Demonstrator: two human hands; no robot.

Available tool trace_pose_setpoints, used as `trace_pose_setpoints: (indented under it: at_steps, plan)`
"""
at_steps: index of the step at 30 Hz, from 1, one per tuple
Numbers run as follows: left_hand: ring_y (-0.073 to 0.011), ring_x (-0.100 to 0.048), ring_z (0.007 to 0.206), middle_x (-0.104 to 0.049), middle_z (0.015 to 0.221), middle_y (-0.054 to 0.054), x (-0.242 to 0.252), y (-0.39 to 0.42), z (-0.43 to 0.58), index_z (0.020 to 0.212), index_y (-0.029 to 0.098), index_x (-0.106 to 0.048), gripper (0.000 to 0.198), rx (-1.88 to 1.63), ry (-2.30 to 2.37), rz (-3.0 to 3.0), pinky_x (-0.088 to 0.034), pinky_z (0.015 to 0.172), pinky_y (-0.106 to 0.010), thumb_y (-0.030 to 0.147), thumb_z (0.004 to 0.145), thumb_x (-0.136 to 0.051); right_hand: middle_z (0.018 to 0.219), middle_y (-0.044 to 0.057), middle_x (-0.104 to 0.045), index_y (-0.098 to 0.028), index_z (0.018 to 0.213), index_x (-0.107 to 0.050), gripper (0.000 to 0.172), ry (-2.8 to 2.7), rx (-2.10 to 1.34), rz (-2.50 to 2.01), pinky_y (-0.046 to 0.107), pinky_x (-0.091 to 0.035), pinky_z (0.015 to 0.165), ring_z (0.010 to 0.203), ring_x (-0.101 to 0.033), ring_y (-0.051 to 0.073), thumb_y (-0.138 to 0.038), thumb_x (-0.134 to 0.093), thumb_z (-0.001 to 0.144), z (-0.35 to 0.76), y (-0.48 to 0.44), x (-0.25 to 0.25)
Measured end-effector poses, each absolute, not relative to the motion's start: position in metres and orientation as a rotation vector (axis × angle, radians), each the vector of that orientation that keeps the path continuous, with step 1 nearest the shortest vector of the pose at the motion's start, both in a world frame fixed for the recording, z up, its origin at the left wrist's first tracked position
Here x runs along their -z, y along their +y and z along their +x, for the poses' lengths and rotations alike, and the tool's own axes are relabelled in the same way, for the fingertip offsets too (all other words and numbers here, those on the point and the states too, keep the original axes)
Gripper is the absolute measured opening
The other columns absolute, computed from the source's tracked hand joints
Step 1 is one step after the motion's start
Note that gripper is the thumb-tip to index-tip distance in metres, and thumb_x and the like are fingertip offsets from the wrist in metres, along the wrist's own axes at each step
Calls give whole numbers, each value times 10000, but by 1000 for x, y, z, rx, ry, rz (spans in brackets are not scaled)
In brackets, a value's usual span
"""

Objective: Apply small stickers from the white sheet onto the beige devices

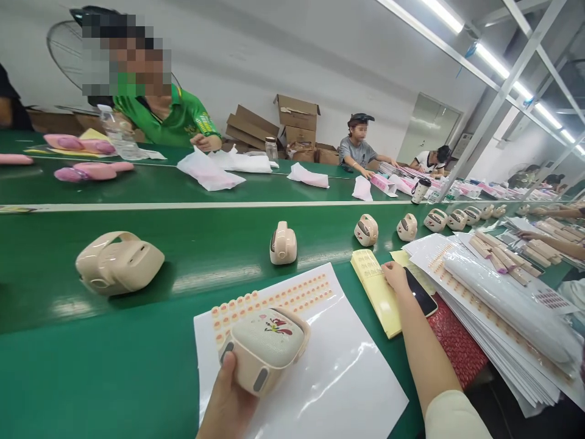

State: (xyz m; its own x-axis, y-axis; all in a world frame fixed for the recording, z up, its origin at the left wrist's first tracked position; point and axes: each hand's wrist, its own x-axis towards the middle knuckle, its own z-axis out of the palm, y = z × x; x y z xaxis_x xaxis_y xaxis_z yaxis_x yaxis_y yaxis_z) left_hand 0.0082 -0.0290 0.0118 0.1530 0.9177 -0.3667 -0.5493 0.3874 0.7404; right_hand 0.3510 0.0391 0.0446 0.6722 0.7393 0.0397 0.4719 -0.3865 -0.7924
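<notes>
Near the bottom edge, left hand is wrapped around the lower end of a beige speaker, thumb up along its side, firm grip. The speaker is tilted, its mesh face with a red flower print turned up, and it hovers over a white sticker sheet lying on the green tabletop. Rows of small orange stickers run along the sheet's far edge. Right hand reaches forward with fingers curled down onto a yellow sticker sheet; cannot tell whether it pinches anything. A black phone lies just beside that hand, partly under the wrist. Right of that sits a stack of white sheets with a rolled plastic bundle on top, and a red pad shows beneath the forearm. More beige units stand in a line down the tabletop: one large and close at left, one upright, others further off. Across the tabletop a person in a green shirt sits behind pink items and a water bottle. Cardboard boxes are stacked by the wall.
</notes>
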Motion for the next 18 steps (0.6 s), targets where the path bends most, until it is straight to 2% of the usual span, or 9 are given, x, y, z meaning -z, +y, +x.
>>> trace_pose_setpoints:
  at_steps: [3,8,13,15,18]
  plan:
    - [-322,-465,1183,-633,1177,11,-17,-31,9,1279,328,-451,726,-1103,884,475,-500,868,-393,663,643,-552,593,22,-573,-156,606,-586,101,-878,-425,-2046,255,-425,581,643,-551,165,-219,-526,658,357,41,-29]
    - [-340,-466,1178,-661,1130,-21,-24,-33,12,1224,282,-526,640,-1189,814,357,-475,896,-430,564,656,-613,523,-22,-540,-165,587,-577,90,-815,-458,-1973,225,-372,484,516,-483,117,-248,-559,616,357,40,-22]
    - [-313,-488,1164,-687,1072,-28,-31,-30,9,1220,264,-534,566,-1128,781,197,-485,885,-406,516,715,-566,445,-58,-481,-161,605,-572,154,-798,-522,-1903,224,-331,411,391,-407,83,-300,-592,669,362,42,-23]
    - [-300,-491,1164,-696,1049,-24,-34,-29,8,1219,260,-535,532,-1125,807,152,-490,875,-389,478,734,-552,487,-56,-507,-146,660,-578,204,-795,-527,-1902,216,-360,424,402,-432,74,-333,-584,740,364,44,-20]
    - [-292,-487,1168,-696,1050,-25,-40,-27,8,1220,250,-534,510,-1154,859,126,-504,848,-371,458,753,-524,663,-22,-582,-120,796,-581,248,-799,-495,-1920,219,-447,513,526,-526,72,-356,-526,843,368,48,-17]
